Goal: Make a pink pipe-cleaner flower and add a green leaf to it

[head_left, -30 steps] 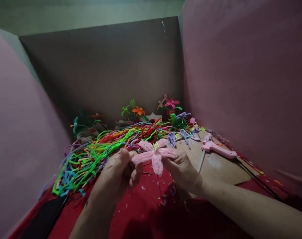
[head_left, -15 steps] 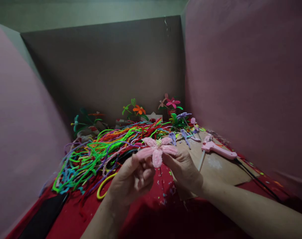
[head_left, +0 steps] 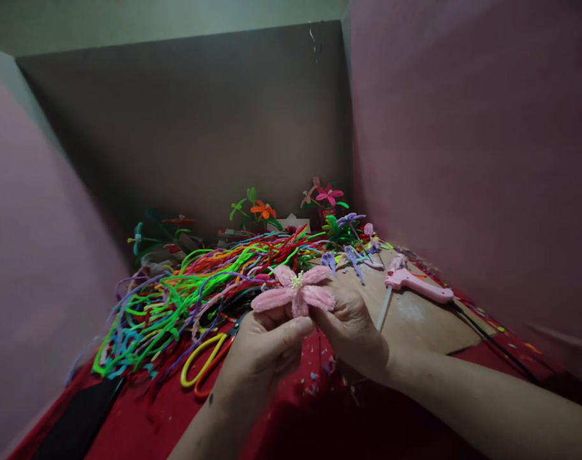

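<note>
Pink pipe-cleaner flower held face-up between two hands

Pink pipe-cleaner flower (head_left: 318, 296): five fuzzy petals about a tuft of pale yellow stamens (head_left: 297, 281). Located low centre, raised above a red cloth (head_left: 142, 415). Face tipped up and toward the wearer; widest spread runs left to right. Two petals point away, one out left, one out right, a foreshortened one toward the wearer. Stem hidden by the hands.

Left hand (head_left: 274, 338): mostly closed, thumb laid along the flower's near underside, fingers curled below; it has hold of the flower, exact contact hidden. Right hand (head_left: 355, 329): pinched in under the right petal, thumb forward, other fingers folded.

Left of the left wrist: scissors (head_left: 220, 340), yellow and orange-red handles, on the cloth. Beyond: heap of multicoloured pipe cleaners (head_left: 223, 268). Right of the right hand: brown cardboard (head_left: 415, 329) bearing a pink glue gun (head_left: 420, 285), its handle pointing right, black cord (head_left: 494, 345) trailing off. Farther back: purple flower (head_left: 351, 219), orange flower (head_left: 263, 209), hot-pink flower (head_left: 329, 194).
</note>
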`<state>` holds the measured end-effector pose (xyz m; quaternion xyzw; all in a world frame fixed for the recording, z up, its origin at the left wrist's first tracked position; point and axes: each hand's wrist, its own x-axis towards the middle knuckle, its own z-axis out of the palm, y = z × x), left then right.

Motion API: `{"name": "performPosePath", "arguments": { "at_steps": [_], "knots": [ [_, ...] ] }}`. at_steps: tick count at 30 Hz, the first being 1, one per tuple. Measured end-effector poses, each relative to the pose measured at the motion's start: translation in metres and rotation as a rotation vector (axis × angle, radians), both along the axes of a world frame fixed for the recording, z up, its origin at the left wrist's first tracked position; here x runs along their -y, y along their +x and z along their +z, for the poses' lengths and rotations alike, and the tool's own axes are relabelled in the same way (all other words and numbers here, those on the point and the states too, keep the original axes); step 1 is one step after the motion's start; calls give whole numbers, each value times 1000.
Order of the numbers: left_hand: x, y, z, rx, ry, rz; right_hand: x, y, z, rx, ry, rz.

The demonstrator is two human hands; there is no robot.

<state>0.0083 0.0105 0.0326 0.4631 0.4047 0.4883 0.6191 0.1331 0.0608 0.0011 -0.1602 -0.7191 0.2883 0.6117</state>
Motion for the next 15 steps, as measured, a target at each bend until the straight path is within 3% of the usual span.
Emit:
{"name": "performPosePath", "arguments": {
  "at_steps": [6,10,12,15],
  "knots": [
    [-1,-2,0,-44,53,31,0,-1,-5,7,-54,26],
    [-1,-11,3,-104,73,69,-2,0,-4,-8,-48,-48],
    [0,-15,6,-167,203,283,-3,1,-1,-11,13,-102],
    [5,-18,8,-424,555,763,-6,3,2,4,124,-179]
  ]
}}
